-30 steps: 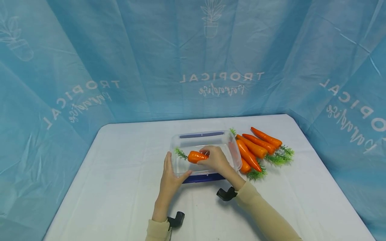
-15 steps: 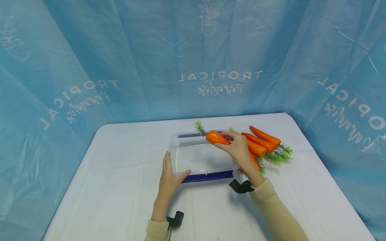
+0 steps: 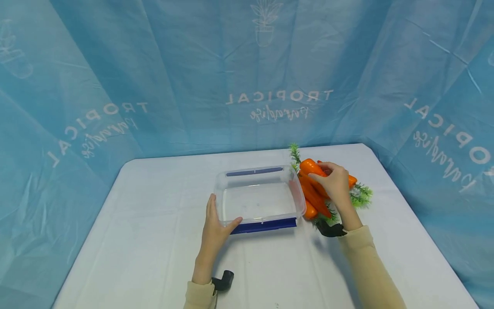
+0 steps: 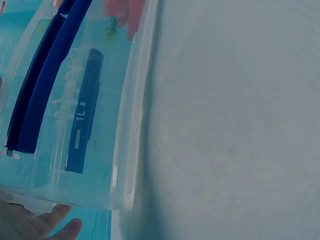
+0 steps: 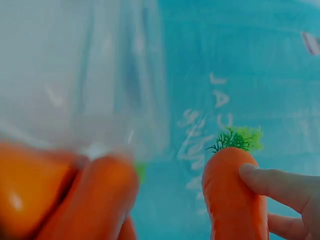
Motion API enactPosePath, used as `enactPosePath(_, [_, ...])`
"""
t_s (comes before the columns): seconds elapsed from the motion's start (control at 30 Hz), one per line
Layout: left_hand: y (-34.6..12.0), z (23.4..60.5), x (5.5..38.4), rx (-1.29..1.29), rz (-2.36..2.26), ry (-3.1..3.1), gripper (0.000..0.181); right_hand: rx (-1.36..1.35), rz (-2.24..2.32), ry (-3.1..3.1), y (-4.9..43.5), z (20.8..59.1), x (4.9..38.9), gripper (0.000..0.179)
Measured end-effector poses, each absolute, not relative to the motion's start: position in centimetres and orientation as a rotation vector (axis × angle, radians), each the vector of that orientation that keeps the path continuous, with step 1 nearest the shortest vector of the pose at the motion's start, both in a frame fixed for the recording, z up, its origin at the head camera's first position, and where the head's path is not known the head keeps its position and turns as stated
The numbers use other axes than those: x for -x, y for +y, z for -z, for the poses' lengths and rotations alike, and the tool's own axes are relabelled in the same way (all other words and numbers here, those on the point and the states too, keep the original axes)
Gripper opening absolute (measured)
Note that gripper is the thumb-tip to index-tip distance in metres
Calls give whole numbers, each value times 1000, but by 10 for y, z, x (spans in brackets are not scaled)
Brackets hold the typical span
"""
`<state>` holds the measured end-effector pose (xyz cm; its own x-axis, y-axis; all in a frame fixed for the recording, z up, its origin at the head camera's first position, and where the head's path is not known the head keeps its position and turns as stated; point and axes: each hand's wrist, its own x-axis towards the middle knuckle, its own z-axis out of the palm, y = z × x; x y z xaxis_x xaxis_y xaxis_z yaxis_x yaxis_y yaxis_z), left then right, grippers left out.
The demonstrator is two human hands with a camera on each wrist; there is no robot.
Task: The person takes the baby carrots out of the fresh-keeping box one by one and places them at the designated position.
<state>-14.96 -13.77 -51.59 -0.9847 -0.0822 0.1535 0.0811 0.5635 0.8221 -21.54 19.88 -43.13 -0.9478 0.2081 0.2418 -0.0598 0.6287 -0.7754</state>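
In the head view, my left hand (image 3: 214,236) rests at the near left corner of a clear plastic food container (image 3: 256,201), fingers straight along its left wall and thumb on the front rim. In the left wrist view, fingertips (image 4: 55,220) show beside the container's corner. My right hand (image 3: 335,182) pinches an orange toy carrot (image 3: 308,165) between thumb and fingers, its green leafy top pointing away from me. The held carrot (image 5: 232,200) also appears in the right wrist view. It is over the carrot pile to the right of the container.
Several other carrots (image 3: 310,199) lie bunched against the container's right wall, some hidden behind my right hand. Blue clips (image 3: 266,225) line the container's long sides; the near one hangs down. A blue curtain (image 3: 185,86) surrounds the white table (image 3: 154,240).
My right hand has lifted the carrot out of the container and carried it right, over the other carrots. The left hand stays at the container's corner.
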Motion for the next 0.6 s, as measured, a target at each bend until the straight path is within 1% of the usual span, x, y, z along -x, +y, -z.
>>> enactPosePath(0.37, [-137, 513, 148, -2, 1405, -2611, 112, 232, -1091, -2578, 231, 452, 229, 41])
enactPosePath(0.6, [-138, 514, 148, -2, 1425, -2607, 112, 236, -1025, -2648, 243, 460, 234, 42])
